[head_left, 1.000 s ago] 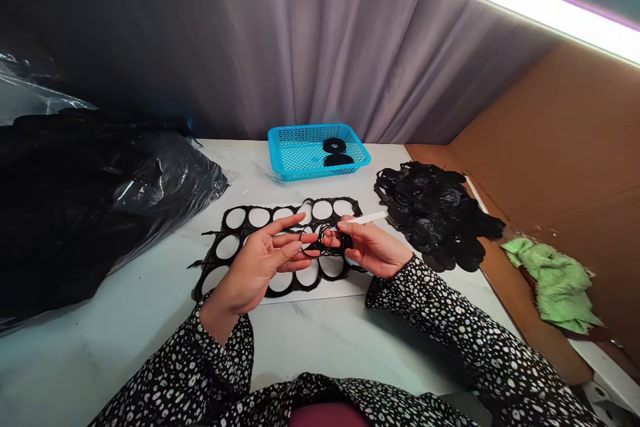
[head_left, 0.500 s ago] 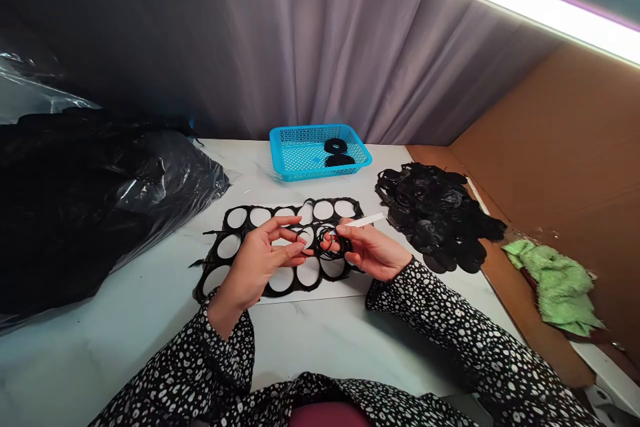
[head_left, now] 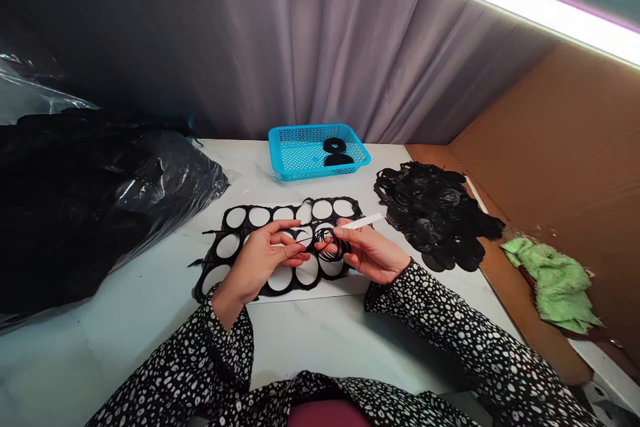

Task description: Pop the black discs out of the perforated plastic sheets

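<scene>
My left hand point(head_left: 260, 259) is closed in a pinch, with a thin black ring point(head_left: 303, 239) partly showing at its fingertips. My right hand point(head_left: 379, 252) grips a slim white pen-shaped tool point(head_left: 365, 221) between thumb and forefinger. Several thin black rings point(head_left: 330, 248) hang in a loose bundle around that hand's fingers. Below both hands lies a black sheet with rows of round holes point(head_left: 216, 260), resting on a white board point(head_left: 320, 289). Part of the sheet is hidden behind the fingers.
A blue perforated basket point(head_left: 295, 170) at the back holds black ring bundles point(head_left: 334, 145). Black round pieces point(head_left: 435, 213) are heaped on the right, near a green cloth point(head_left: 555, 283). At left sits a large clear bag of black material point(head_left: 100, 207). A grey curtain point(head_left: 310, 40) hangs behind.
My left fingertips have drawn closer together, and the thin black ring between the hands looks straighter. My right hand stays nearly in place with the white tool and the ring bundle.
</scene>
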{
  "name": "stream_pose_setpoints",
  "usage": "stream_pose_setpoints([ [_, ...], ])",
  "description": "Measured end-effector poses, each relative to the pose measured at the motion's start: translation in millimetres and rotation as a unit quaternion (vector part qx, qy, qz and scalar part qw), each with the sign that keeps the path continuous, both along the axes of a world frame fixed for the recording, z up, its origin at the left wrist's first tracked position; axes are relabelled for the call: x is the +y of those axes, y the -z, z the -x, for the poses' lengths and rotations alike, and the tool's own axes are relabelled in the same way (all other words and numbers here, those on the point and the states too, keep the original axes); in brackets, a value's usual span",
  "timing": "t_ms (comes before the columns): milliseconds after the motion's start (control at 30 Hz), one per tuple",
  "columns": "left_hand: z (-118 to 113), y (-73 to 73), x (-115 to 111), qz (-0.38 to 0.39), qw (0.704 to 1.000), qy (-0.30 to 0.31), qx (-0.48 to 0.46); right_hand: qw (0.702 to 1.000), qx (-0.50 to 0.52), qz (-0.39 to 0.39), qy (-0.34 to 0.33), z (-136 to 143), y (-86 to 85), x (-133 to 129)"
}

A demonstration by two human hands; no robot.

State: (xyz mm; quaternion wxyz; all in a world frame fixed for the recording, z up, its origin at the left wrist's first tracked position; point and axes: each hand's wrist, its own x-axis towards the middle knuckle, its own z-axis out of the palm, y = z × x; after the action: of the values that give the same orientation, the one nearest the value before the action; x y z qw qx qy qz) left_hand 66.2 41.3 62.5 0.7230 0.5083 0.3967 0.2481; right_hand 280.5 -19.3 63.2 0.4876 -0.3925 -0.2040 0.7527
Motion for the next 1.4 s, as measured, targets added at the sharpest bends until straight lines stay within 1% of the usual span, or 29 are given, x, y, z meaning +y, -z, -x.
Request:
stream_pose_setpoints([
  [100, -1.3, 3.2, 0.3, -0.015, 1.0, 0.003, 0.005, 1.0, 0.004, -0.018, -0.003, 1.1, -0.3, -0.8],
  [167, -3.1, 5.4, -0.6, -0.039, 0.999, 0.002, 0.018, 0.999, 0.023, -0.04, -0.022, 4.3, 0.8, -3.4],
  [233, -2.9, 8.0, -2.2, -0.081, 0.996, 0.009, 0.046, 0.995, 0.054, -0.059, -0.057, 9.2, 2.7, -7.9],
  [300, 1.7, 11.5, -3.8, -0.152, 0.983, 0.021, 0.099, 0.99, 0.077, -0.059, -0.102, 14.0, 3.5, -12.3],
  [333, 6.0, 13.7, -4.2, -0.207, 0.969, 0.025, 0.131, 0.988, 0.08, -0.052, -0.118, 15.4, 2.7, -13.4],
  [367, 11.5, 16.5, -4.3, -0.274, 0.947, 0.027, 0.164, 0.989, 0.075, -0.044, -0.12, 15.9, 0.9, -13.0],
  [400, 17.8, 20.0, -4.0, -0.346, 0.917, 0.028, 0.196, 0.992, 0.063, -0.039, -0.103, 15.5, -2.1, -10.5],
  [433, 24.5, 24.1, -3.2, -0.416, 0.881, 0.029, 0.223, 0.996, 0.043, -0.039, -0.067, 14.3, -5.7, -5.6],
  [467, 31.0, 28.9, -2.1, -0.478, 0.842, 0.033, 0.246, 0.999, 0.018, -0.047, -0.014, 13.0, -9.4, 1.9],
  [533, 41.4, 39.6, 0.9, -0.559, 0.776, 0.047, 0.287, 0.991, -0.05, -0.085, 0.089, 12.0, -13.8, 23.9],
  [567, 44.9, 44.9, 2.4, -0.58, 0.753, 0.054, 0.307, 0.983, -0.092, -0.111, 0.116, 13.4, -13.0, 37.1],
  [600, 47.0, 49.7, 3.8, -0.592, 0.734, 0.06, 0.327, 0.973, -0.139, -0.136, 0.125, 16.5, -9.6, 50.7],
  [667, 48.2, 56.7, 5.7, -0.604, 0.707, 0.065, 0.363, 0.948, -0.252, -0.175, 0.091, 26.8, 4.9, 75.3],
  [700, 47.7, 58.7, 6.1, -0.608, 0.696, 0.064, 0.377, 0.929, -0.314, -0.186, 0.066, 33.2, 14.7, 84.9],
  [767, 46.1, 60.0, 5.5, -0.612, 0.679, 0.062, 0.4, 0.881, -0.42, -0.215, 0.018, 45.3, 35.0, 96.6],
  [833, 44.7, 59.3, 3.9, -0.615, 0.668, 0.058, 0.416, 0.836, -0.486, -0.253, -0.016, 53.4, 50.8, 99.2],
  [900, 44.1, 58.3, 2.1, -0.615, 0.661, 0.055, 0.427, 0.807, -0.516, -0.286, -0.029, 56.7, 59.2, 96.6],
  [967, 43.8, 57.7, 0.9, -0.613, 0.66, 0.053, 0.432, 0.798, -0.524, -0.297, -0.031, 56.9, 61.4, 93.0],
  [1100, 43.9, 58.7, 0.5, -0.607, 0.666, 0.058, 0.43, 0.799, -0.521, -0.297, -0.037, 56.8, 59.5, 89.6],
  [1167, 43.9, 59.8, 0.8, -0.606, 0.667, 0.059, 0.43, 0.793, -0.527, -0.303, -0.039, 57.8, 58.6, 89.5],
  [1300, 43.5, 61.4, 0.7, -0.604, 0.67, 0.059, 0.427, 0.772, -0.546, -0.321, -0.042, 58.8, 57.5, 90.2],
  [1367, 43.4, 61.8, 0.3, -0.603, 0.673, 0.057, 0.424, 0.755, -0.559, -0.34, -0.046, 58.7, 57.7, 89.8],
  [1400, 43.5, 62.0, 0.1, -0.602, 0.676, 0.056, 0.421, 0.742, -0.567, -0.355, -0.046, 58.8, 58.3, 89.1],
])
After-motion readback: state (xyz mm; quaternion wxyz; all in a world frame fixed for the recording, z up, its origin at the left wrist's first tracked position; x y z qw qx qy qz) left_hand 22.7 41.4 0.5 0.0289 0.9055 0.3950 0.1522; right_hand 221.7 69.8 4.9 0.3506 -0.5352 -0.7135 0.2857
